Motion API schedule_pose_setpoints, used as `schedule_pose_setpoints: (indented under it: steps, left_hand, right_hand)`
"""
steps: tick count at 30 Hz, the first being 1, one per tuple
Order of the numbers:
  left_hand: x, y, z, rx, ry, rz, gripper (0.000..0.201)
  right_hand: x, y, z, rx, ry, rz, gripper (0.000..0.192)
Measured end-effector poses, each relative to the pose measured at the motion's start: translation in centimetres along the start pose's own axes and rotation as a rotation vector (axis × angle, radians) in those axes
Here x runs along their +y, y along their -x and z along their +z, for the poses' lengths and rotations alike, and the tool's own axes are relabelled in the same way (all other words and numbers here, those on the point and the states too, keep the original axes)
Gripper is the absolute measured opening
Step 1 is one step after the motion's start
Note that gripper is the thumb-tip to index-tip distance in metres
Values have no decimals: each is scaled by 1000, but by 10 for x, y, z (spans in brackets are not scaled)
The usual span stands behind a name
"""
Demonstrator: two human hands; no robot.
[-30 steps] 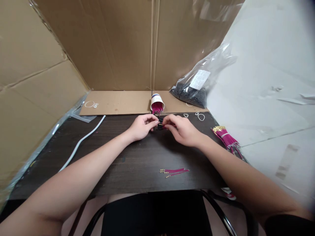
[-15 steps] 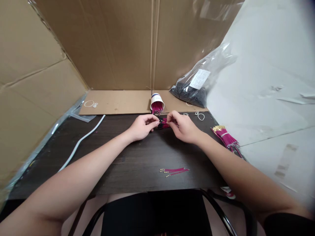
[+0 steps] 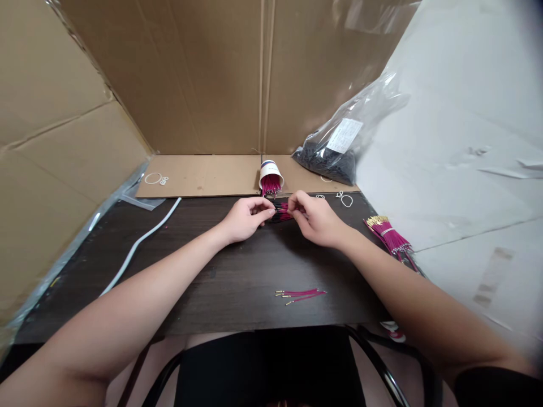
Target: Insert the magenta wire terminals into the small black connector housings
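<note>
Near the back middle of the dark table lies a row of magenta wires with black ends (image 3: pixel 281 211), between my two hands. My left hand (image 3: pixel 250 219) is closed in a pinch at the black ends; its fingertips hide exactly what is between them. From the other side, my right hand (image 3: pixel 311 217) pinches at the magenta part, thumb against forefinger, with the wire's tip covered. Just behind the hands, a white paper cup (image 3: pixel 271 168) lies tipped toward me, full of more magenta wires (image 3: pixel 271 185). Several loose magenta wires with gold tips (image 3: pixel 301 294) rest near the front edge.
A banded bundle of gold-tipped magenta wires (image 3: pixel 390 234) lies at the right edge. A clear bag of small black parts (image 3: pixel 328 161) leans at the back right. Pale rubber bands (image 3: pixel 347 200) and a light-blue tube (image 3: pixel 142 240) lie about. Cardboard (image 3: pixel 190 73) walls the back.
</note>
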State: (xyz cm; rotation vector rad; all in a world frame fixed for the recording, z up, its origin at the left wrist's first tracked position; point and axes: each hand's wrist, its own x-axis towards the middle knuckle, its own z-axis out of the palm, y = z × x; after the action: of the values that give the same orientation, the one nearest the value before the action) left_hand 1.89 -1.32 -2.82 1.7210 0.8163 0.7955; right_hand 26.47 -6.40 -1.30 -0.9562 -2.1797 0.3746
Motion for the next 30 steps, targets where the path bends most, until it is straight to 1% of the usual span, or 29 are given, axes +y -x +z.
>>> schedule_pose_setpoints:
  steps: [6, 15, 23, 30]
  left_hand:
    - [2, 1, 1, -3, 1, 3, 33]
    - [0, 1, 0, -13, -40, 3, 32]
    - [1, 2, 1, -6, -87, 10, 31]
    - [0, 4, 3, -14, -131, 38, 29]
  right_hand:
    - [-1, 0, -2, 0, 14, -21, 7]
    - [-2, 0, -1, -23, 30, 13, 4]
    - [-2, -1, 1, 8, 66, -46, 6]
    - [-1, 0, 9, -13, 44, -64, 6]
